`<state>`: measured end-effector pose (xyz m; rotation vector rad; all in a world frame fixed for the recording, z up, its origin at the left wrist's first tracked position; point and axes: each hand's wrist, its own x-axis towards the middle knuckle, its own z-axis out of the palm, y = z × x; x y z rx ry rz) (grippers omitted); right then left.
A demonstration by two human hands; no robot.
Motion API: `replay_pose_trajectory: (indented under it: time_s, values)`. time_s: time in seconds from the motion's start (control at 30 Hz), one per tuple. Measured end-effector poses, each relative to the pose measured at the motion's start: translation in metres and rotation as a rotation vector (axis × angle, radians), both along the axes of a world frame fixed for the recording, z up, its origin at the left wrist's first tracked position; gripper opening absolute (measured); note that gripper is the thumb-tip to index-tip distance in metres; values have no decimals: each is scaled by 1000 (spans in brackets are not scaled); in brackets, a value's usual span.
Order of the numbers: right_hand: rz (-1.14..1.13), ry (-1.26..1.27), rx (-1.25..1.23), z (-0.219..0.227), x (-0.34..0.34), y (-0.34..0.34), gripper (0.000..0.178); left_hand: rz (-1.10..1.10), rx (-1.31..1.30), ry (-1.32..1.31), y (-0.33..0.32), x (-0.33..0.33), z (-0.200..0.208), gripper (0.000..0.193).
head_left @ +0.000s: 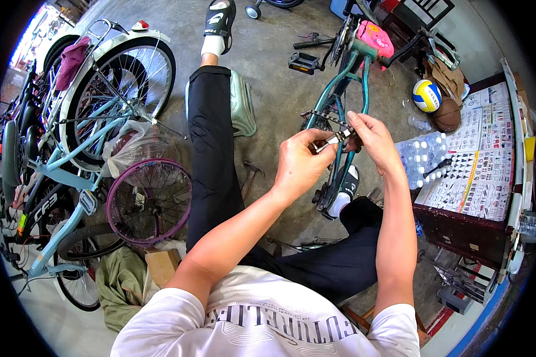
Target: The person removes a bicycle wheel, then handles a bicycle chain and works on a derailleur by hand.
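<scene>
A teal bicycle frame (333, 83) without wheels stands between my legs. My left hand (301, 160) is closed round a small silver metal tool (335, 139), whose kind I cannot make out, pressed up to the chain. My right hand (374, 140) pinches the dark bicycle chain (323, 115) between thumb and fingers beside that tool. Part of the chain loops over the frame tubes. A pedal (302, 63) and crank sit at the frame's far end. My right palm hides some of the chain's end.
A light blue bicycle (71, 172) and a purple wheel rim (114, 219) crowd the left. A hammer (251, 172) lies on the floor. Shrink-wrapped water bottles (415, 162), a volleyball (426, 96) and a paper-covered low cabinet (479, 154) are on the right. A greenish stool (242, 107) stands beyond my left leg.
</scene>
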<state>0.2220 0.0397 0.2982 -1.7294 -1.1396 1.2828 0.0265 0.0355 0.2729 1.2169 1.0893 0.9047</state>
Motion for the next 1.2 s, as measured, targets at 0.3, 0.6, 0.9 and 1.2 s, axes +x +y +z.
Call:
replay_pose_trajectory:
  time_s: [0.3, 0.6, 0.9, 1.2]
  values:
    - [60, 226, -74, 7, 0, -1, 39, 54, 167, 36, -2, -2, -2, 23]
    - [50, 127, 9, -3, -7, -1, 39, -47, -205, -177, 10, -10, -4, 23]
    - [-82, 145, 31, 11, -9, -14, 28, 63, -211, -221, 5, -1, -22, 26]
    - [-128, 258, 107, 13, 1, -19, 39, 67, -272, -204, 1, 13, -27, 22]
